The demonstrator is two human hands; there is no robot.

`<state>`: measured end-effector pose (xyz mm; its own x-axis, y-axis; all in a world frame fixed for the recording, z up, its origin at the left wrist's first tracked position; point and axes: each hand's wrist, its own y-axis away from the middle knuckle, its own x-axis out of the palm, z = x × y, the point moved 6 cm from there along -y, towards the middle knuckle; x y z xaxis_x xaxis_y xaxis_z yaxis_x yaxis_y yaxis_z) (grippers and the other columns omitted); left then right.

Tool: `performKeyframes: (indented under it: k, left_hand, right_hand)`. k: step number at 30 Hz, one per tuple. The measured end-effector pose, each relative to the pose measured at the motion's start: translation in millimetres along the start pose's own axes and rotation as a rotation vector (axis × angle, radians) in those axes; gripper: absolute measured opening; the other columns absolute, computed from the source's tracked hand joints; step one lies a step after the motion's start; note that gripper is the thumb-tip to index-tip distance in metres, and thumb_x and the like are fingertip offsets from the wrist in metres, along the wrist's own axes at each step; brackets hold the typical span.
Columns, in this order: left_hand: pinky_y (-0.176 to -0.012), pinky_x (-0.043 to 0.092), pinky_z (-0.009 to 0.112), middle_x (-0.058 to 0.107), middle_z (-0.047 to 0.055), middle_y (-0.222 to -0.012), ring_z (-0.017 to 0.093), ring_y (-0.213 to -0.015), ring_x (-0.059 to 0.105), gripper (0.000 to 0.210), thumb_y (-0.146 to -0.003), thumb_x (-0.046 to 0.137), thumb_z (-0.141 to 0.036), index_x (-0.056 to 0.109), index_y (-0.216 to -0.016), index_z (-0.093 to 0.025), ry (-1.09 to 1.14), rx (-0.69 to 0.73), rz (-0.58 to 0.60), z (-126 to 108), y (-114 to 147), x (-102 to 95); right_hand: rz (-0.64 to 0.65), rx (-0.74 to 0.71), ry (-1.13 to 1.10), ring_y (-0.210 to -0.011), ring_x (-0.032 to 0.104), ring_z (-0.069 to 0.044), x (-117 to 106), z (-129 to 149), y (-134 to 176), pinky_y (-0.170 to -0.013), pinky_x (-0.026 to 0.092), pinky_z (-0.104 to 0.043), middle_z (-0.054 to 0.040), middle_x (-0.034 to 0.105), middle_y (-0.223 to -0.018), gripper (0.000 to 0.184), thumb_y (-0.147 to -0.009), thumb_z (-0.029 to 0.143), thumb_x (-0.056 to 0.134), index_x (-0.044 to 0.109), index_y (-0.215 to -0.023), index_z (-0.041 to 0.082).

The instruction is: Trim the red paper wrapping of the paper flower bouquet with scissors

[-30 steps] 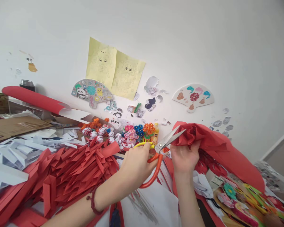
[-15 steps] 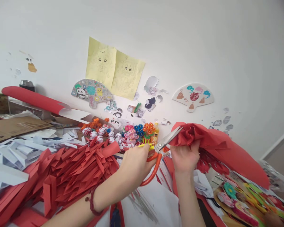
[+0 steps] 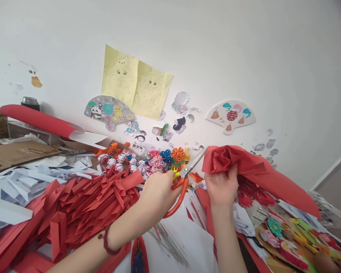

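My left hand (image 3: 160,191) is closed around a pair of scissors (image 3: 191,163) with orange handles and a yellow part near the pivot. The blades point up and right, lying close together, with their tip beside the left edge of the red paper. In my right hand (image 3: 222,187) is a crumpled red paper flower (image 3: 224,158), gripped from below with the thumb on its right side. Its folds spiral around a centre. Behind it, a long red paper sheet (image 3: 278,182) stretches to the right, and I cannot tell whether it joins the flower.
Folded red paper strips (image 3: 93,208) and white strips (image 3: 19,185) are heaped at left. White paper (image 3: 184,242) lies below my hands. Small craft flowers (image 3: 159,159) stand by the wall. Colourful craft pieces (image 3: 287,242) fill the lower right, near a blurry hand (image 3: 325,261).
The scissors have moved left and slightly down, so their blades no longer overlap the red flower. My right hand has stayed nearly in place, with the flower's opening turned more towards me.
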<state>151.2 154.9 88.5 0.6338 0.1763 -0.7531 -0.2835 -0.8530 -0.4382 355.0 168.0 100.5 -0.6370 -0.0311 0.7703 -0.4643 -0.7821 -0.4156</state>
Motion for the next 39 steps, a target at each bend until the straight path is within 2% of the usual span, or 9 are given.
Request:
performKeyframes:
  k: [7,12,18,23,29,32,36,39]
  left_hand:
    - [-0.052,0.023,0.029,0.062,0.004,-0.064,0.024,-0.062,0.062,0.033,-0.091,0.038,-0.047,0.035,-0.068,-0.023,-0.062,-0.03,-0.066,8,-5,-4.8]
    - [-0.052,0.024,0.028,0.064,0.005,-0.066,0.025,-0.066,0.064,0.035,-0.091,0.041,-0.05,0.037,-0.069,-0.023,-0.099,-0.017,-0.092,13,-10,-11.6]
    - [-0.054,0.028,0.029,0.067,0.007,-0.07,0.028,-0.07,0.066,0.044,-0.089,0.038,-0.062,0.042,-0.069,-0.023,-0.107,-0.063,-0.083,20,-16,-17.2]
    - [-0.055,0.029,0.028,0.068,0.007,-0.071,0.027,-0.071,0.066,0.041,-0.091,0.038,-0.058,0.046,-0.073,-0.023,-0.132,-0.067,-0.087,24,-17,-16.4]
    - [-0.055,0.027,0.029,0.069,0.009,-0.074,0.029,-0.073,0.066,0.043,-0.091,0.035,-0.059,0.05,-0.076,-0.022,-0.231,-0.076,-0.118,29,-21,-24.4]
    - [-0.055,0.026,0.029,0.068,0.009,-0.072,0.028,-0.072,0.065,0.041,-0.092,0.035,-0.057,0.05,-0.075,-0.022,-0.246,-0.081,-0.125,32,-24,-30.3]
    - [-0.056,0.028,0.028,0.064,0.006,-0.066,0.026,-0.067,0.063,0.045,-0.091,0.035,-0.061,0.045,-0.069,-0.023,-0.197,-0.081,-0.155,35,-24,-37.5]
    - [-0.057,0.028,0.027,0.062,0.005,-0.063,0.024,-0.065,0.062,0.045,-0.09,0.037,-0.061,0.042,-0.067,-0.023,-0.196,-0.09,-0.176,36,-23,-41.3]
  right_hand:
    - [-0.121,0.16,0.002,-0.103,0.065,-0.01,-1,-2,0,-0.092,0.054,-0.024,0.0038,0.072,-0.11,0.027,-0.083,0.038,0.066,0.07,-0.106,0.024]
    - [-0.189,0.113,0.212,-0.099,0.066,-0.013,-6,-4,2,-0.089,0.054,-0.028,0.0035,0.072,-0.108,0.029,-0.077,0.034,0.07,0.07,-0.104,0.024]
    - [-0.162,-0.039,0.401,-0.101,0.065,-0.017,-4,0,3,-0.09,0.053,-0.032,0.0001,0.072,-0.106,0.032,-0.071,0.035,0.074,0.071,-0.1,0.022]
    - [-0.163,-0.098,0.508,-0.102,0.065,-0.018,-3,5,6,-0.089,0.052,-0.031,-0.0019,0.071,-0.108,0.034,-0.072,0.036,0.073,0.071,-0.102,0.022]
    - [-0.06,-0.2,0.674,-0.107,0.063,-0.019,1,12,3,-0.096,0.047,-0.034,-0.0029,0.072,-0.107,0.032,-0.07,0.031,0.071,0.069,-0.1,0.02]
    - [-0.031,-0.177,0.824,-0.106,0.062,-0.02,2,15,2,-0.097,0.045,-0.033,-0.0038,0.072,-0.105,0.035,-0.067,0.032,0.073,0.069,-0.1,0.019]
    - [-0.051,-0.058,1.027,-0.094,0.065,-0.023,-1,15,5,-0.086,0.049,-0.033,-0.0056,0.073,-0.095,0.035,-0.065,0.04,0.074,0.071,-0.091,0.016]
    - [-0.01,-0.065,1.155,-0.089,0.066,-0.024,2,16,7,-0.08,0.05,-0.032,-0.0047,0.073,-0.085,0.03,-0.064,0.04,0.074,0.071,-0.082,0.017]
